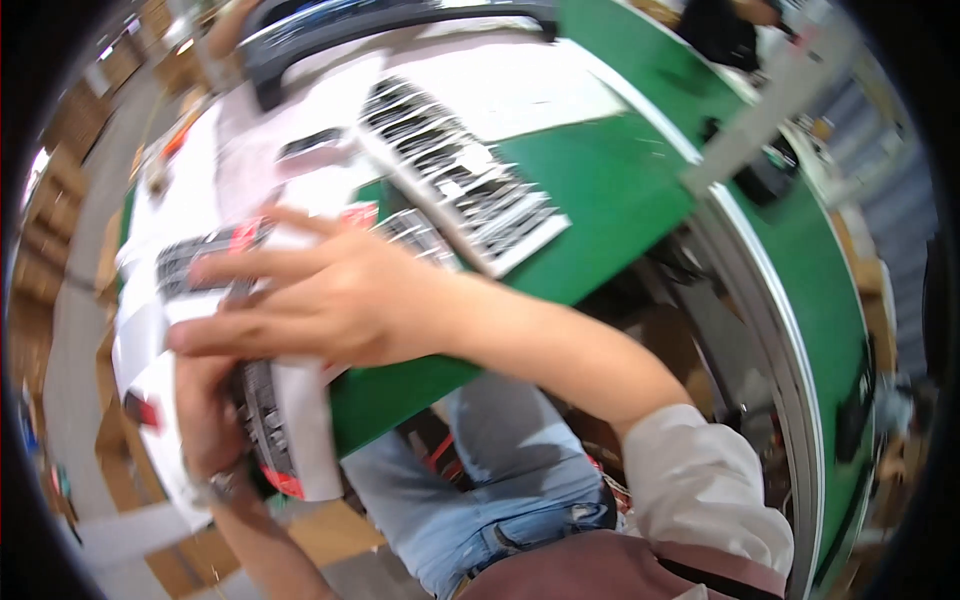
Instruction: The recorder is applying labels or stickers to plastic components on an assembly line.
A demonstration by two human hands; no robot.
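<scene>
My right hand reaches across to the left with its fingers stretched out and apart. It hovers over or touches white packaging printed in black and red; blur hides which. Just below it is my left hand, its fingers covered by the right hand, so its grip cannot be seen. Beside the left hand, a curved white piece with a black and red print hangs past the table's near edge. Another printed piece lies to the right of my right hand.
A white tray with rows of small black items lies on the green table. Behind it are a small white box and a dark frame-like stand. A metal post rises at the right. Cardboard boxes line the far left.
</scene>
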